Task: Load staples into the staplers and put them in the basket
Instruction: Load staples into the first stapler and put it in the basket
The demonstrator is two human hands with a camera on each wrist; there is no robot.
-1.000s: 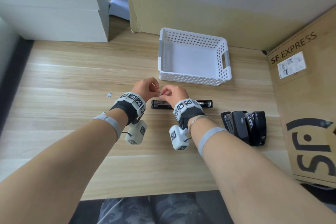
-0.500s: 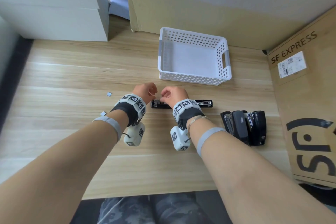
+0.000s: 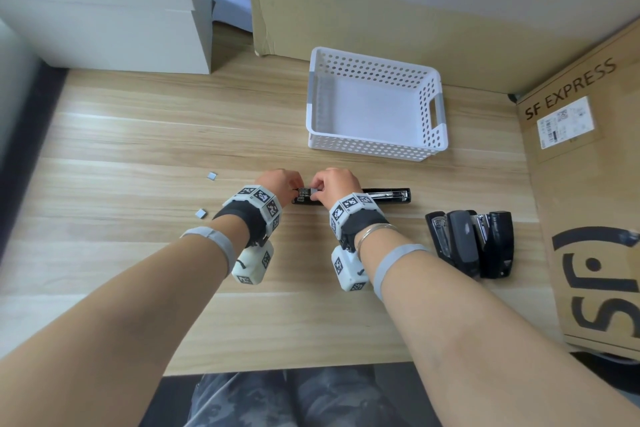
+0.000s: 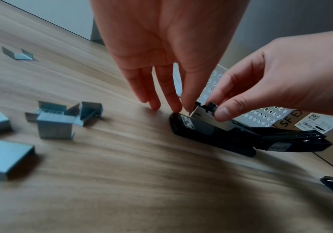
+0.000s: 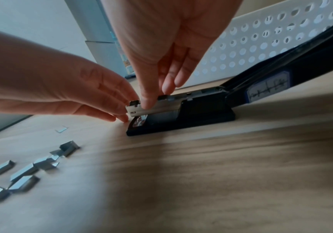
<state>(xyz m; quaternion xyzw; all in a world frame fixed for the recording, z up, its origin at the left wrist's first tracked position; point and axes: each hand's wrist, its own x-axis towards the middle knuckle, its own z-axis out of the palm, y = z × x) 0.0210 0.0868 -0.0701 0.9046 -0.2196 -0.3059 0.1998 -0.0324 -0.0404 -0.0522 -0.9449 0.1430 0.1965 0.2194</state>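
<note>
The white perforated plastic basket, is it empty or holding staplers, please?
Empty: the white perforated plastic basket shows only its bare floor.

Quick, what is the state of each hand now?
Left hand: fingers straight, tips touching the front end of the open stapler, gripping nothing.
Right hand: pinches the stapler's metal staple channel.
</note>
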